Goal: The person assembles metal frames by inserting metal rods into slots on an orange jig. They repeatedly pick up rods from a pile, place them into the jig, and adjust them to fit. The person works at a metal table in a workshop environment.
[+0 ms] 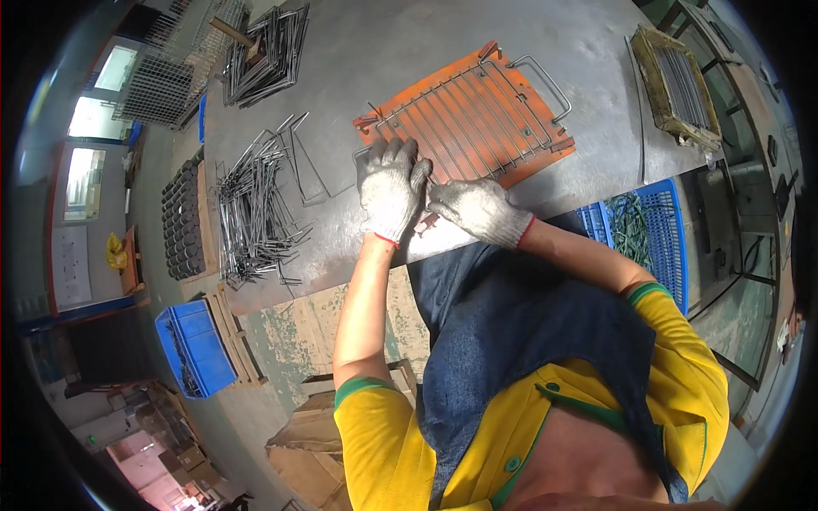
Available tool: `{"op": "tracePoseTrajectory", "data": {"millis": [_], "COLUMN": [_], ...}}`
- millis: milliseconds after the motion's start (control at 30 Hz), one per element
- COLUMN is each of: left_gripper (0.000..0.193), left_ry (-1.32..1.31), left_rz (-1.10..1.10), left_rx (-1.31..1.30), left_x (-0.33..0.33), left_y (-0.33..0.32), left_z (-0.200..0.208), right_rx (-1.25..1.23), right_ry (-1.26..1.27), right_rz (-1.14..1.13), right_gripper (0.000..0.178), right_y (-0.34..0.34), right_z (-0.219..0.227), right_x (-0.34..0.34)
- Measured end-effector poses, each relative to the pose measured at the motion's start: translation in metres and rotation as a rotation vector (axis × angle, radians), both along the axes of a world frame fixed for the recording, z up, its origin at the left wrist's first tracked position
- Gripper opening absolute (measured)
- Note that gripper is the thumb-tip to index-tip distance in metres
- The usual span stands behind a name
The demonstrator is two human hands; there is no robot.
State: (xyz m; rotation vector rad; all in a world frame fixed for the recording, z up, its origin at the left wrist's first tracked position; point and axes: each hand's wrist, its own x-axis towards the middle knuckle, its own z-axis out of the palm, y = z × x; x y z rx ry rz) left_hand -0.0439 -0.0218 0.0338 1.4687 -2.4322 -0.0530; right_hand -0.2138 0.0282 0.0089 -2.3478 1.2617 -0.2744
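Observation:
On the metal table lies an orange board [443, 78] with raised clamp blocks at its corners. A wire grid [477, 119] of thin parallel rods rests on it. At the grid's far right end, a bent wire handle [552, 85] sticks out past the board. My left hand [390, 189], in a white work glove with grey fingers, lies with fingers stretched over the board's near left corner. My right hand [479, 209], gloved alike, is curled closed at the board's near edge, just right of the left hand. Whatever its fingers hold is hidden.
Loose bent wire handles [256, 204] lie in a heap at left, with stacked wire frames [268, 55] behind. A box of thin rods [673, 85] stands at the far right. Blue crates [669, 223] [198, 347] sit below the table on both sides.

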Motion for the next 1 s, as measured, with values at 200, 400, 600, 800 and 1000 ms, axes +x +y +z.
{"op": "tracePoseTrajectory", "data": {"millis": [200, 400, 600, 800, 1000], "left_gripper": [0.032, 0.027, 0.029, 0.028, 0.025], "left_ry": [-0.106, -0.087, -0.159, -0.194, -0.041], "left_rz": [-0.051, 0.007, -0.116, -0.133, -0.103], "left_rx": [-0.321, -0.168, -0.176, -0.074, -0.160], "left_x": [0.001, 0.004, 0.005, 0.008, 0.007], "left_y": [0.002, 0.010, 0.002, -0.002, 0.001], "left_z": [-0.006, 0.001, -0.004, 0.000, -0.005], "right_rx": [-0.102, -0.130, -0.232, 0.026, -0.034], "right_ry": [-0.094, 0.024, 0.016, -0.180, 0.039], "right_rz": [0.029, 0.130, 0.181, 0.146, 0.234], "right_gripper": [0.044, 0.047, 0.043, 0.039, 0.035], "right_y": [0.000, -0.006, -0.012, -0.011, -0.037], "right_z": [0.005, 0.012, -0.008, 0.015, 0.001], "right_x": [0.004, 0.006, 0.007, 0.005, -0.006]}}
